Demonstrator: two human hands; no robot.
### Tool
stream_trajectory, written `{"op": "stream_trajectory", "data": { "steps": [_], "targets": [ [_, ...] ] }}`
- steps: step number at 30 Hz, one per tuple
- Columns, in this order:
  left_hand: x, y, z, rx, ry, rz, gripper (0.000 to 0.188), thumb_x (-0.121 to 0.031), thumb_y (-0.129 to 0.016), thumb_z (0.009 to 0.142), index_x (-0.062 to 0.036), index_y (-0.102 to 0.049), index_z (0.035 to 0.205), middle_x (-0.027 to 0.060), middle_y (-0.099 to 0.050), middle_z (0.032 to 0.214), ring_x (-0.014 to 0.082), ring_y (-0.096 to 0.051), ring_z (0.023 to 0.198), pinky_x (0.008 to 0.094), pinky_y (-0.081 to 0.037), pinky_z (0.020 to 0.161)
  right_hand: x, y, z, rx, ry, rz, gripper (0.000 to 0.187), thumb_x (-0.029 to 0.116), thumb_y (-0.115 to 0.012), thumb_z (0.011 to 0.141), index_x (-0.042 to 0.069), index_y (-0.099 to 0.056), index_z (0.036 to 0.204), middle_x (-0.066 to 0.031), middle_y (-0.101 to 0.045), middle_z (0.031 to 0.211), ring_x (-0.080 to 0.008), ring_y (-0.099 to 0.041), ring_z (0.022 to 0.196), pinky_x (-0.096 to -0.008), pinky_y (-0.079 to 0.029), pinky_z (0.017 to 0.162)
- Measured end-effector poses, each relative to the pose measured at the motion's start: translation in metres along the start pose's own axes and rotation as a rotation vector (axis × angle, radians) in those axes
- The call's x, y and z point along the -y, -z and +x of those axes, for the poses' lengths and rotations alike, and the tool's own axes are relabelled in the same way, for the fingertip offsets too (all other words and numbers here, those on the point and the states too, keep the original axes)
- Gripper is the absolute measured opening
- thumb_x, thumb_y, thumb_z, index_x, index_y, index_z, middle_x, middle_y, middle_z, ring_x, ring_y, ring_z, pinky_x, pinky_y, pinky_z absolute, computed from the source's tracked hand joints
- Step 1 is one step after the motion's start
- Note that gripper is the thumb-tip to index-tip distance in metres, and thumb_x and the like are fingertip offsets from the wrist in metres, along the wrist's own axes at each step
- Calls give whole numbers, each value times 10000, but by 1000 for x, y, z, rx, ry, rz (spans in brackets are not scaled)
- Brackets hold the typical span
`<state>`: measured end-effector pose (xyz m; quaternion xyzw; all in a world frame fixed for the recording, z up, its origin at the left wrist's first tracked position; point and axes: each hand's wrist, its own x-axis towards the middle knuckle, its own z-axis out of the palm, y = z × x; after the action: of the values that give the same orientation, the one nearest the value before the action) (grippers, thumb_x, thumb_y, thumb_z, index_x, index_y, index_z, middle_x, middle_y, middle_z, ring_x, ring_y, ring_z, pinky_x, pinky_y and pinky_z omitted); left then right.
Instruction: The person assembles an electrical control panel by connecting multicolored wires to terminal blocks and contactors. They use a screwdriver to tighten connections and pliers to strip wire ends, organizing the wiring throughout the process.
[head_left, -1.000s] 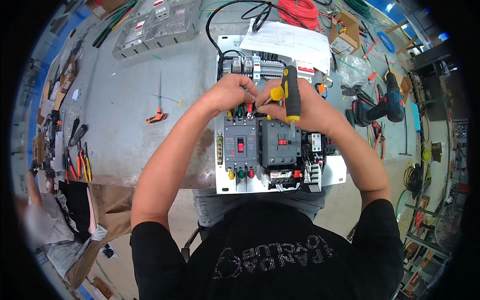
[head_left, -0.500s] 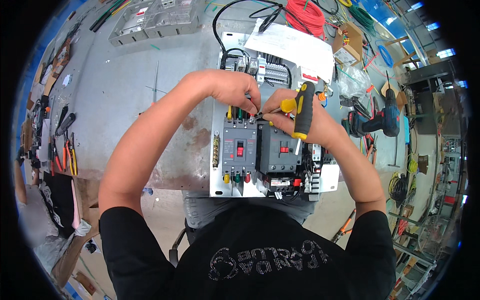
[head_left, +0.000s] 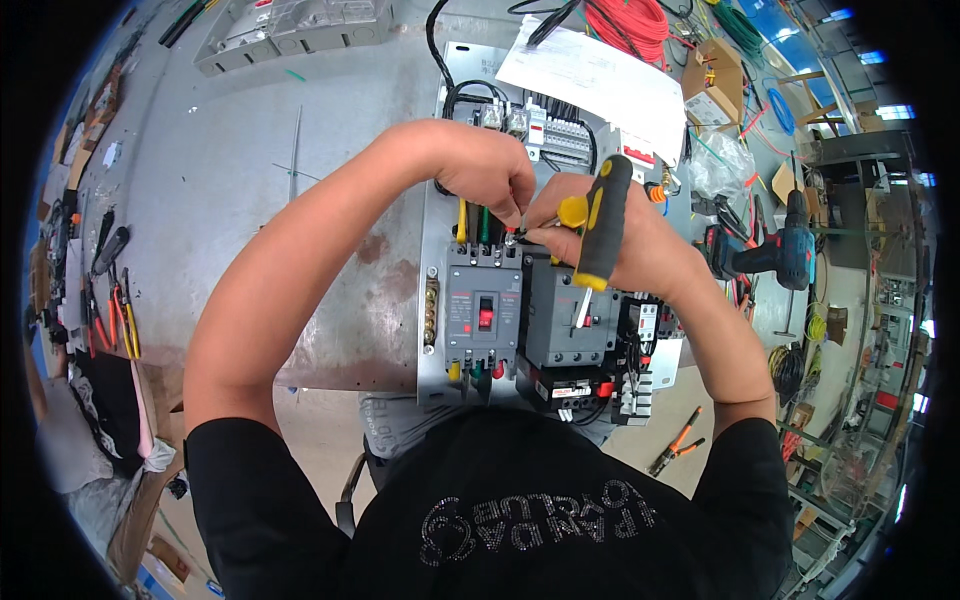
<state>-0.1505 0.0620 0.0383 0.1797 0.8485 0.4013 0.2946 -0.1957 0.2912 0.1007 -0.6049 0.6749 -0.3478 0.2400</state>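
Observation:
My left hand point(head_left: 490, 180) is closed at the top of a grey circuit breaker point(head_left: 484, 312), its fingertips pinched at a small metal wire lug point(head_left: 511, 238) with a red sleeve. My right hand point(head_left: 640, 240) grips a black-and-yellow screwdriver point(head_left: 606, 225) whose handle lies across the palm, with a pale shaft showing below it. A yellow knob sits by its thumb. The right fingertips meet the left ones above the breaker's right terminal. Yellow and green sleeved conductors enter the other upper terminals. Beside the breaker stands a grey contactor point(head_left: 568, 318). The exact contact between fingertips is partly hidden.
The devices sit on a metal mounting plate point(head_left: 432, 385) at the table's front edge. A white paper sheet point(head_left: 590, 80) covers its far end. To the right are a cordless drill point(head_left: 780, 250), a cardboard box point(head_left: 713, 85) and a red wire coil point(head_left: 630, 28). Pliers point(head_left: 130, 325) lie left.
The view has shifted a little, so the plate sits slightly lower and further right. Both hands stay together at the breaker's top; the red sleeve now shows under the left fingertips.

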Motion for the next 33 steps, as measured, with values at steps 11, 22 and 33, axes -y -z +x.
{"op": "stream_trajectory", "data": {
  "steps": [11, 22, 33],
  "targets": [
    [-19, -12, 1, -93, 17, 149, 175, -122, -798, 807, 39, -740, 841, 225, -725, 802, 404, -710, 766, 473, -558, 705, -8, -8, 0, 42, 103, -205, 241, 89, -795, 855, 68, -729, 1086, -136, -712, 878, -377, -706, 788, -458, -572, 688],
    [-20, -10, 8, -29, 77, 181, 231, -108, -819, 757, -25, -748, 960, 216, -709, 1002, 418, -698, 974, 481, -553, 829, -14, -12, -9, 43, 63, -260, 180, 176, -808, 887, 41, -688, 895, -127, -686, 832, -375, -688, 766, -474, -547, 664],
    [-17, -12, 8, -83, 47, 216, 178, -112, -810, 717, 2, -718, 819, 169, -723, 790, 379, -704, 779, 440, -555, 713, -6, -21, -6, -27, 153, -337, 173, 217, -791, 896, 66, -749, 823, -101, -664, 794, -340, -696, 723, -462, -557, 654]
  ]
}}
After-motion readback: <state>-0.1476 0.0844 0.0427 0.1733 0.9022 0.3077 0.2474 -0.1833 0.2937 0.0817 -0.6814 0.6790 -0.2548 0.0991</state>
